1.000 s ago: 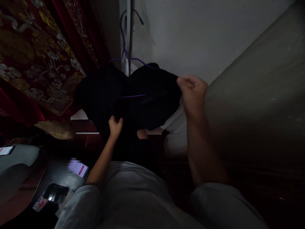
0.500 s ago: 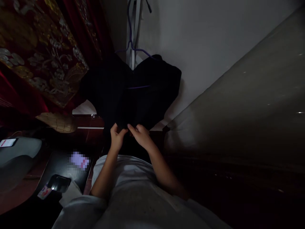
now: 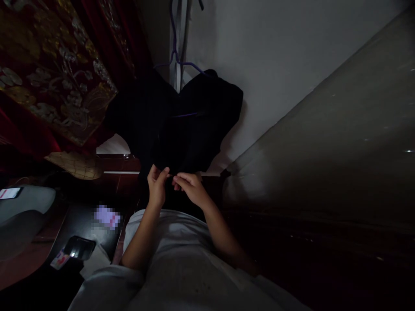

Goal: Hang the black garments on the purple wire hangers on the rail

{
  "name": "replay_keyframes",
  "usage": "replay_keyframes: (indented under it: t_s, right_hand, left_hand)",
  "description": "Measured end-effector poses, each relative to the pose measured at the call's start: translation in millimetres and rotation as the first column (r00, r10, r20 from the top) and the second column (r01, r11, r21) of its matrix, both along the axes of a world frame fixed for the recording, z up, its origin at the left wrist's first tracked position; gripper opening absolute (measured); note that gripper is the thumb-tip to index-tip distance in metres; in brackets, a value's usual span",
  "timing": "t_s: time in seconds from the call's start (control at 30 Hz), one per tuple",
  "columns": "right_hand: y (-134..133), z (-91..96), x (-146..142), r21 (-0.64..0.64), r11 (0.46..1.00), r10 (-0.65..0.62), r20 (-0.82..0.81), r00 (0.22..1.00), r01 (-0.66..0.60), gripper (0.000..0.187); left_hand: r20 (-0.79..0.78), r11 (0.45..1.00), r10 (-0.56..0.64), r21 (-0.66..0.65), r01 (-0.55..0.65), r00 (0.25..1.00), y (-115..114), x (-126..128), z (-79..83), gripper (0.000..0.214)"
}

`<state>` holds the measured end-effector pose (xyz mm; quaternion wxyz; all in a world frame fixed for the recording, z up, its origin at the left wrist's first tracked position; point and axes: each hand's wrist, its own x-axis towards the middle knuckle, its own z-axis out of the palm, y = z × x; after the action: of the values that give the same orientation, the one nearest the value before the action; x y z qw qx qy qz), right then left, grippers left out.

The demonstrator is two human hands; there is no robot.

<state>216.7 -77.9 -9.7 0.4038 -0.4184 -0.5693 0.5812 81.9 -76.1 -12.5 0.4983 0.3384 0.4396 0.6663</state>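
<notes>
A black short-sleeved shirt [image 3: 201,138] hangs in front of me on a purple hanger [image 3: 192,65], its neck open in a V. Low on its front, my left hand [image 3: 158,185] is closed, thumb and fingers pinching the dark cloth. My right hand [image 3: 190,188] is closed too, its thumb and fingertips pressed together almost against the left thumb. What sits between the right fingertips is too small and dark to make out. The shirt's lower part is lost in shadow behind both hands.
A red curtain with gold and silver embroidery [image 3: 68,73] hangs at left. Below it are a woven object [image 3: 78,166], a grey seat with a phone [image 3: 10,193], and a black surface bearing a dark phone [image 3: 79,248]. Pale sheeting [image 3: 324,138] slopes along the right.
My fingertips have shifted at the shirt front: the left thumb points up now, and the right fingers have curled into a tighter pinch. The view has shifted slightly.
</notes>
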Motion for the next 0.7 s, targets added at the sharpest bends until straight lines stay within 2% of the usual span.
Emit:
replay_keyframes:
  t_s: [0.1,0.17,0.27,0.37,0.47,0.57,0.63,0.7]
  right_hand:
    - [3.2,0.7,3.3,-0.055,0.997,-0.053,-0.059,0.997,0.050,0.031]
    - [5.1,-0.5,3.5,-0.109,0.992,-0.075,-0.087,0.993,0.066,0.030]
    - [6.4,-1.3,1.3,-0.190,0.981,-0.060,-0.108,0.992,0.039,0.032]
    - [6.5,0.0,-1.5,-0.234,0.972,-0.070,-0.139,0.988,0.036,0.035]
    - [14.5,5.9,-0.2,-0.259,0.958,-0.177,-0.184,0.967,0.126,0.033]
    - [38.2,26.7,6.7,-0.243,0.940,-0.300,-0.265,0.916,0.238,0.027]
    - [59.3,52.8,11.5,-0.182,0.935,-0.351,-0.350,0.869,0.304,0.025]
    - [78.0,86.1,13.0,-0.096,0.933,-0.353,-0.420,0.836,0.346,0.025]
  left_hand:
    - [-0.164,0.991,-0.103,0.068,0.116,0.981,-1.2,-3.4,-15.5,0.013]
    - [-0.335,0.980,-0.154,0.071,0.188,0.930,-1.5,-4.2,-29.6,0.009]
    - [-0.530,0.966,-0.131,0.123,0.229,0.838,0.8,-3.6,-44.7,0.012]
    - [-0.584,0.956,-0.092,0.174,0.236,0.806,5.7,-3.4,-45.4,0.012]
    - [-0.617,0.956,-0.108,0.150,0.251,0.780,10.0,-4.0,-40.8,0.017]
    - [-0.728,0.958,-0.163,0.045,0.284,0.665,13.4,-3.6,-45.5,0.017]
    - [-0.782,0.956,-0.199,-0.022,0.293,0.590,17.4,-3.4,-55.0,0.013]
    - [-0.802,0.953,-0.230,-0.069,0.296,0.552,24.1,-5.0,-65.3,0.009]
